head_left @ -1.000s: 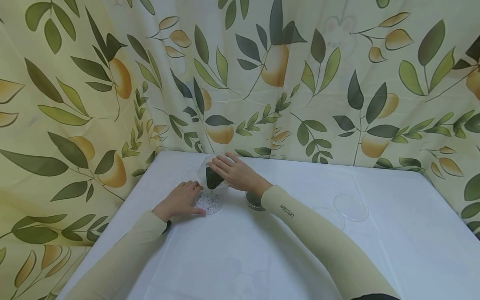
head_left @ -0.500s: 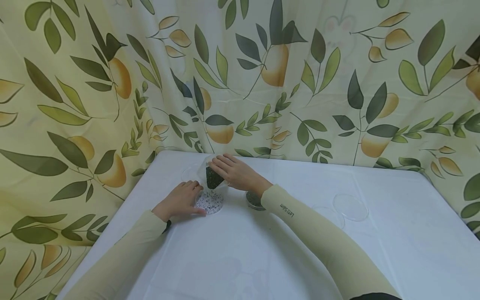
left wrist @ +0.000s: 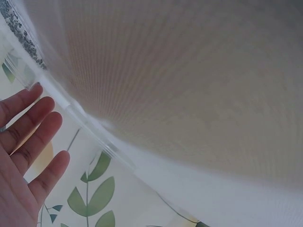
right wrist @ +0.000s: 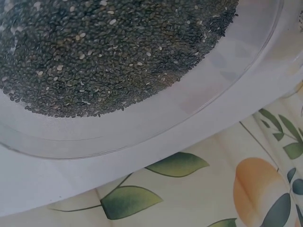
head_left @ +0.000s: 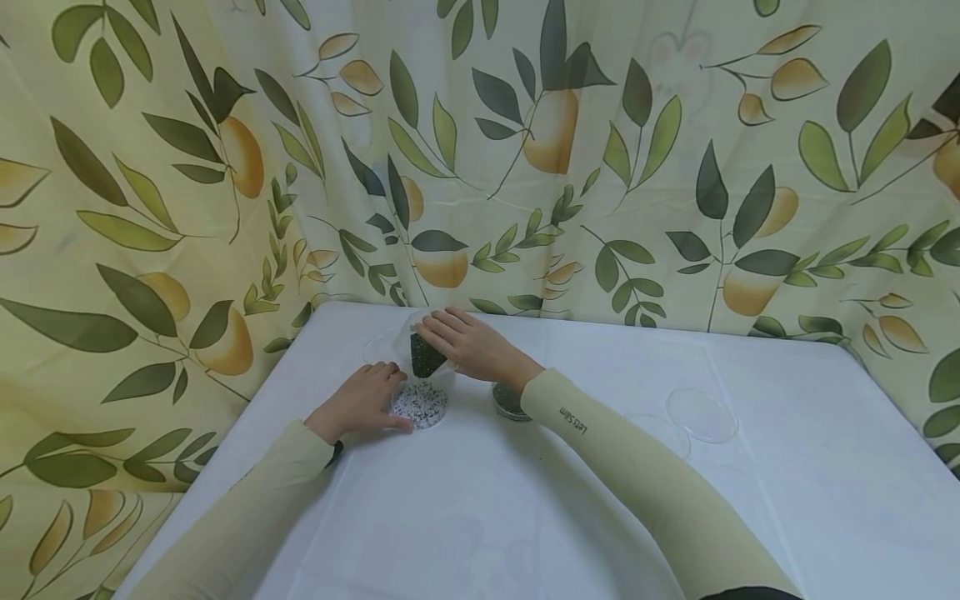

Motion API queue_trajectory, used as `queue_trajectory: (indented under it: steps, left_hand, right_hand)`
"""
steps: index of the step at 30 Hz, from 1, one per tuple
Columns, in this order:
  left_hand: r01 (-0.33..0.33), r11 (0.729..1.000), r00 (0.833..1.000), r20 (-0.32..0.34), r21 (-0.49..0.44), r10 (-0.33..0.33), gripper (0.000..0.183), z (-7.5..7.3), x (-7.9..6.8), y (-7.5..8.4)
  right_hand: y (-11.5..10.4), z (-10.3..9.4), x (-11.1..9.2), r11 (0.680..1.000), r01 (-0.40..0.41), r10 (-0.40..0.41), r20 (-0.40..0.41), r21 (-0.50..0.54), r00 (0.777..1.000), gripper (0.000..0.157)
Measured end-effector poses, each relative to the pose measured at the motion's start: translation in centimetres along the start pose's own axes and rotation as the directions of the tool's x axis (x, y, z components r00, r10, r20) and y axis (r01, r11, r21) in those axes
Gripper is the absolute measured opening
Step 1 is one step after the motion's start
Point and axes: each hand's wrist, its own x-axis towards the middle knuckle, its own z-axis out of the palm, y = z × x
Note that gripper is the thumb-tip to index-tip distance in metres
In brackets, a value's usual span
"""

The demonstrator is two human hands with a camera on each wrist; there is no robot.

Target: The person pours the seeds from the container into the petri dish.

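Observation:
In the head view my right hand grips a tilted clear container of dark seeds, its lower edge above a round clear dish. White grains speckled with dark seeds lie in that dish. Beside its left rim rests my left hand, thumb spread towards the near side; the left wrist view shows its fingers straight at a clear rim. Under my right wrist stands another round dish of dark seeds. Up close in the right wrist view these seeds look like black sesame, with a few pale ones among them.
Two clear round lids or shallow dishes, one farther right and one partly behind the right forearm, lie on the white table. Another faint clear disc sits behind my left hand. A leaf-patterned curtain hangs along the table's far edge.
More dark seeds show over the white grains in the dish below the tilted container. Both hands stay in nearly the same place.

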Motion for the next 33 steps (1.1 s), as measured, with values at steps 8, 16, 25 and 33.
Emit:
queue_trajectory:
  steps: [8, 16, 25, 33]
  left_hand:
    - [-0.008, 1.000, 1.000, -0.006, 0.006, 0.008, 0.083, -0.07, -0.04, 0.01]
    - [-0.041, 0.999, 0.998, -0.044, 0.015, 0.041, 0.082, 0.02, -0.15, -0.08]
    - [-0.030, 1.000, 0.999, -0.025, 0.002, 0.030, 0.083, -0.05, -0.09, -0.01]
    - [-0.019, 1.000, 1.000, -0.009, 0.000, 0.019, 0.083, -0.11, -0.10, -0.01]
  right_hand:
    - [0.00, 0.14, 0.15, 0.999, 0.009, -0.009, -0.022, -0.033, 1.000, 0.065]
    - [0.04, 0.29, 0.35, 1.000, 0.004, -0.004, -0.020, -0.028, 1.000, 0.062]
    - [0.07, 0.53, 0.43, 0.999, 0.008, -0.009, -0.022, -0.033, 1.000, 0.066]
    - [0.03, 0.41, 0.53, 0.999, 0.002, -0.003, -0.026, -0.042, 1.000, 0.068]
